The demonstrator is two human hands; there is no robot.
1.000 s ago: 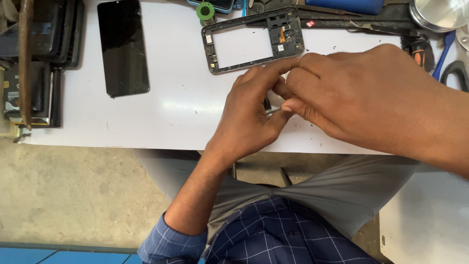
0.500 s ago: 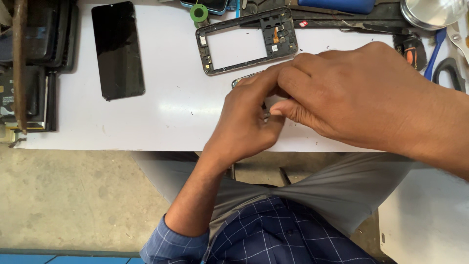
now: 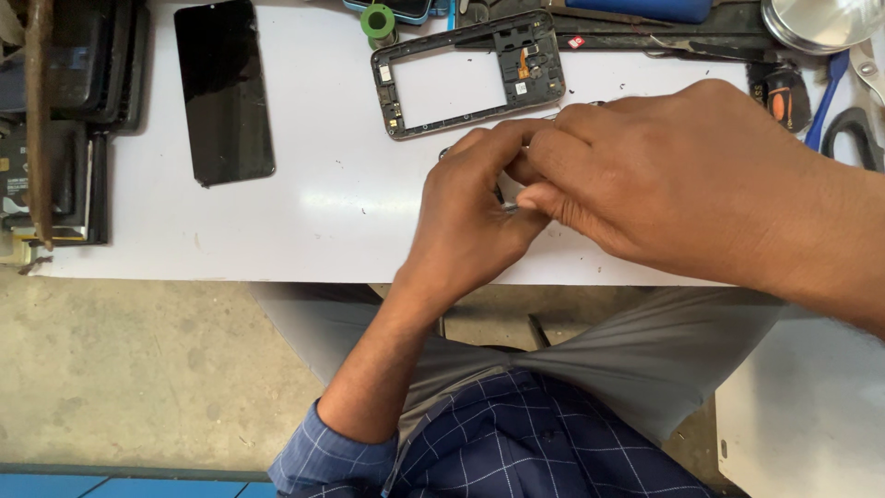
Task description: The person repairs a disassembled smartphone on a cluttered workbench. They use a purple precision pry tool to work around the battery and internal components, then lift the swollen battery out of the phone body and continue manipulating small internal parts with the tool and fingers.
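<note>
Along the surface's (image 3: pixel 323 221) left edge sits a stack of dark flat devices (image 3: pixel 64 120). A glossy black screen panel (image 3: pixel 223 90) lies near the far edge; a hollow phone frame (image 3: pixel 466 74) lies beside it. Left hand (image 3: pixel 475 221) and right hand (image 3: pixel 673 175) meet fingertip to fingertip — pinching a small metallic part (image 3: pixel 510 208), mostly hidden, just nearer than the frame.

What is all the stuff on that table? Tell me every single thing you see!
phone frame: 1, dark, empty middle, top centre of table
phone screen: 1, black, lying flat at left
stack of phones: several, dark, far left edge
tape roll: 1, green, top edge
scissors: 1, dark handles, right edge
metal dish: 1, silver, top right corner
table: 1, white
left hand: 1, fingers pinched on something small, hidden
right hand: 1, meeting the left, grip hidden
</note>
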